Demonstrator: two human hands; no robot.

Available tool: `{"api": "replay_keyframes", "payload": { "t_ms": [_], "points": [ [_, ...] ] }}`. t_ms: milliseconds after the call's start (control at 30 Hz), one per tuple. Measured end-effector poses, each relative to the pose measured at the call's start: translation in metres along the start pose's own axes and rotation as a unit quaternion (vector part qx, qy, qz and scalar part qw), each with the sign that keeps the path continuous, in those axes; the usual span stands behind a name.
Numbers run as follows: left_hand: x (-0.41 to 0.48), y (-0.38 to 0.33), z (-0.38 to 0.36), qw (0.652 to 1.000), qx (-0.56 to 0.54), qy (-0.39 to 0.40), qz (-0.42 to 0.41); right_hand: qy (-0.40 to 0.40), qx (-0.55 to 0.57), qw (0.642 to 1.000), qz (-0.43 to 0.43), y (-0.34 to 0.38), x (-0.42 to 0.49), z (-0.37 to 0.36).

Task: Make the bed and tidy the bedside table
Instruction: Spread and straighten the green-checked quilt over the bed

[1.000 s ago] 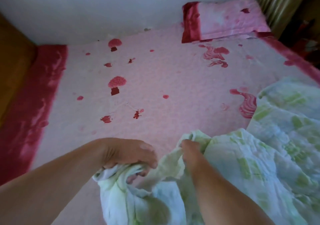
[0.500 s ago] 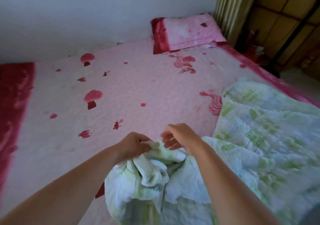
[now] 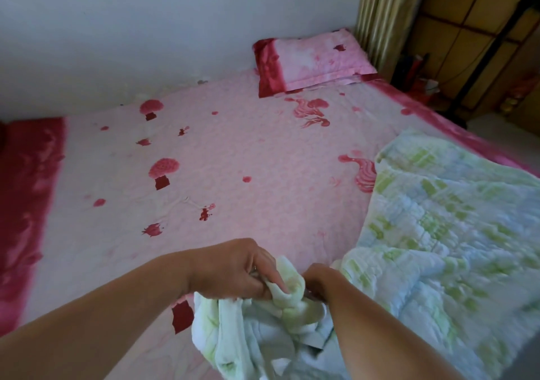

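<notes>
While L hand (image 3: 233,265) clutches quilt (image 3: 438,248), R hand (image 3: 320,280) pinches.

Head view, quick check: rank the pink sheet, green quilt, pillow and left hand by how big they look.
1. pink sheet
2. green quilt
3. pillow and left hand: about alike. The hand is much nearer the camera, so I won't rank them.

Soft, even daylight, fairly bright, no glare. Faint shadows under the arms on the bed (image 3: 263,151). Wide-angle bending toward the edges. Quilt (image 3: 438,233) at right slightly motion-blurred; far right corner dim.
</notes>
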State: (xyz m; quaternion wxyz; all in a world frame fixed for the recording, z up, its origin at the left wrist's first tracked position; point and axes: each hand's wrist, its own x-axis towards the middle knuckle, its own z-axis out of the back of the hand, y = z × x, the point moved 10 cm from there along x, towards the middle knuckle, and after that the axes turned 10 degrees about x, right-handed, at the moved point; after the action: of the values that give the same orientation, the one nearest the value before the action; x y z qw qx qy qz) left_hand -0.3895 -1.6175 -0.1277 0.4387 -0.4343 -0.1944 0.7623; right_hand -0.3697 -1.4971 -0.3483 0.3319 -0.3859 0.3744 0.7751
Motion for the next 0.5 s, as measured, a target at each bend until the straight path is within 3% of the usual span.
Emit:
{"api": "replay_keyframes", "payload": {
  "t_ms": [67, 133, 200, 267, 300, 333, 367, 467, 500],
  "points": [
    [-0.004, 0.015, 0.002, 1.0, 0.007, 0.008, 0.027, -0.023, 0.081, 0.996, 0.024, 0.012, 0.0, -0.001],
    [-0.007, 0.036, 0.008, 0.997, 0.03, -0.01, 0.065, -0.09, 0.299, 0.948, 0.062, 0.033, -0.005, 0.019],
    [-0.014, 0.068, 0.019, 0.986, 0.089, -0.043, 0.132, -0.127, 0.544, 0.821, 0.116, 0.05, -0.018, 0.05],
    [-0.028, 0.108, 0.027, 0.963, 0.13, -0.056, 0.228, -0.054, 0.712, 0.675, 0.184, 0.07, -0.035, 0.071],
    [-0.037, 0.126, 0.03, 0.951, 0.134, -0.066, 0.27, -0.015, 0.749, 0.625, 0.218, 0.076, -0.045, 0.08],
    [-0.045, 0.137, 0.034, 0.943, 0.123, -0.089, 0.295, 0.008, 0.758, 0.605, 0.244, 0.08, -0.057, 0.086],
    [-0.047, 0.143, 0.038, 0.941, 0.095, -0.123, 0.301, 0.016, 0.752, 0.607, 0.257, 0.08, -0.066, 0.086],
    [-0.033, 0.113, 0.045, 0.951, -0.006, -0.226, 0.213, 0.037, 0.728, 0.634, 0.258, 0.079, -0.075, 0.065],
    [-0.022, 0.096, 0.042, 0.956, -0.018, -0.232, 0.18, 0.041, 0.709, 0.66, 0.245, 0.083, -0.078, 0.053]
  ]
}}
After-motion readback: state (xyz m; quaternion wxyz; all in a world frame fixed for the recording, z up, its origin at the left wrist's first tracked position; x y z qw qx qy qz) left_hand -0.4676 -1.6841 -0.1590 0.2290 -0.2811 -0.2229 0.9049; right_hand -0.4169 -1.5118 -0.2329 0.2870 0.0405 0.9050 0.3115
